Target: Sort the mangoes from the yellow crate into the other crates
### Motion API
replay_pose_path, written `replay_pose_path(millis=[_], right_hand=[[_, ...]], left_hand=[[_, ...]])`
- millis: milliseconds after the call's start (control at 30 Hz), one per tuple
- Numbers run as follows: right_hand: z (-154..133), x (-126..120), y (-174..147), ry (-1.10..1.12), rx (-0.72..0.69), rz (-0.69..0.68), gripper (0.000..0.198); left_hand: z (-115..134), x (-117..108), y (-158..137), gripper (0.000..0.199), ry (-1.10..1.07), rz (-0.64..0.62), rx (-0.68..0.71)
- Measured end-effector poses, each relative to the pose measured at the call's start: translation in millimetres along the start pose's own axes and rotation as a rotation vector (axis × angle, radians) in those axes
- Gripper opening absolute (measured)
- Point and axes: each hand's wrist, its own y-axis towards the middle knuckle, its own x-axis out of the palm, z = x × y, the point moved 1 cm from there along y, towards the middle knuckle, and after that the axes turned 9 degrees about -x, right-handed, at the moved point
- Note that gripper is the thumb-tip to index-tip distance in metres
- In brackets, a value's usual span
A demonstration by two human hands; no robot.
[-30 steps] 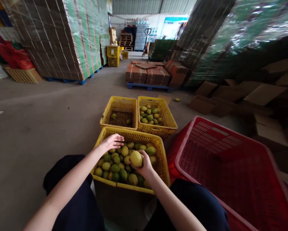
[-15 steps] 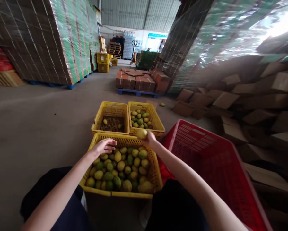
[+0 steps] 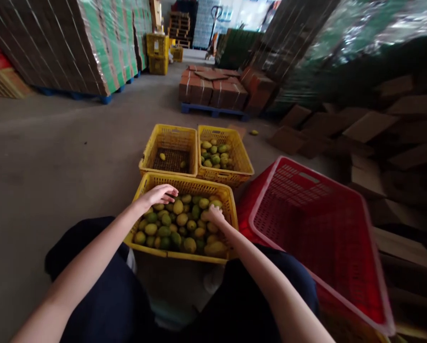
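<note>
In front of me stands a yellow plastic crate (image 3: 170, 255) holding many yellow and green lemons (image 3: 182, 219). Over its back left part hovers my left hand (image 3: 162, 194), empty, with its fingers apart and slightly bent. My right hand (image 3: 216, 215) is down among the fruit at the crate's right side, its fingers curled round a lemon (image 3: 216, 204) that they partly hide. Behind this crate, a second yellow crate (image 3: 147, 152) has a couple of lemons on its bottom. Beside that, a third yellow crate (image 3: 242, 155) holds several more lemons.
At my right stands a large red crate (image 3: 327, 190). Flattened and loose cardboard boxes (image 3: 370, 131) lie beyond it. One lemon (image 3: 254, 132) is on the floor. Brown cartons (image 3: 213, 90) rest on a blue pallet ahead, and wrapped stacks (image 3: 109, 43) rise to the left.
My right hand has come down from above the back right of the front crate into its lemons. The left hand stays over the back left part. My view has tilted downward.
</note>
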Motion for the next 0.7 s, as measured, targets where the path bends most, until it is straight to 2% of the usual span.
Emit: replay_pose_path(millis=[33,133,233,333,467,567,700], right_hand=[[2.0,3.4,1.5,-0.119,-0.052,-0.017,0.043],[6.9,5.3,12.6,-0.276,-0.166,-0.050,0.061],[14.5,5.7,28.8,-0.374,-0.146,-0.066,0.074],[23.6,10.0,41.8,-0.397,-0.092,-0.065,0.074],[28.1,16.1,52.3,-0.326,-0.033,-0.036,0.060],[24.9,15.1,59.3,-0.192,0.028,-0.035,0.048],[21.1,8.0,65.4,0.105,0.077,-0.140,0.036]], left_hand=[[0.7,0.5,-0.2,0.026,0.029,-0.001,-0.005],[1.8,1.1,0.5,0.022,0.116,-0.033,-0.010],[0.4,-0.4,5.3,0.020,0.151,-0.031,-0.006],[-2.4,-3.9,12.4,0.020,0.142,-0.007,-0.026],[-3.8,-8.1,16.9,0.019,0.134,-0.021,-0.051],[-3.2,-8.7,14.1,0.020,0.163,-0.033,-0.043],[-3.8,-6.6,8.1,0.022,0.220,-0.061,-0.015]])
